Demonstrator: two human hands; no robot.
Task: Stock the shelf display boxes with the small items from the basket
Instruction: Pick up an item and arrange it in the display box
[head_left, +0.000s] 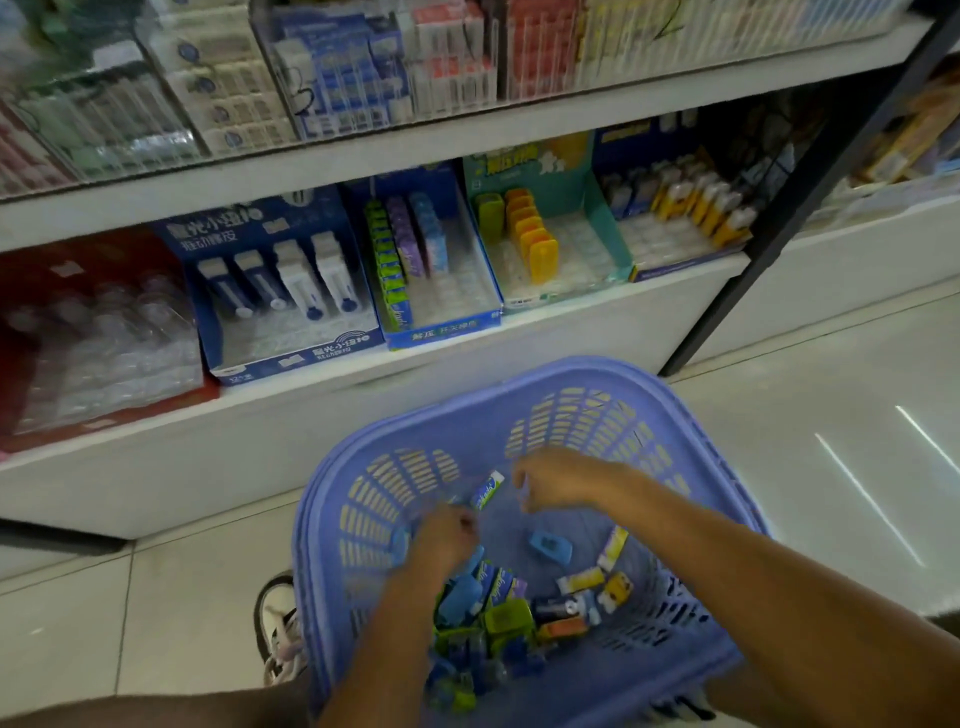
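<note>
A purple-blue basket (691, 415) stands on the floor below the shelf, with several small packets and sharpeners (509, 618) piled in its near corner. Both my hands are inside it. My left hand (447, 535) is curled, and a blue-and-white packet (488, 488) sticks up from its fingertips. Just to the right, my right hand (556, 480) hovers with its fingers curled down; blur hides whether it holds anything. On the lower shelf a blue display box (441, 330) holds rows of green, purple and blue packets, mostly on its left side.
A teal box (605, 223) with orange and green items sits to the right, and a blue box (291, 358) with white items to the left. A red box (93, 426) is at the far left. A black shelf post (779, 218) stands at the right. My shoe (280, 618) is beside the basket.
</note>
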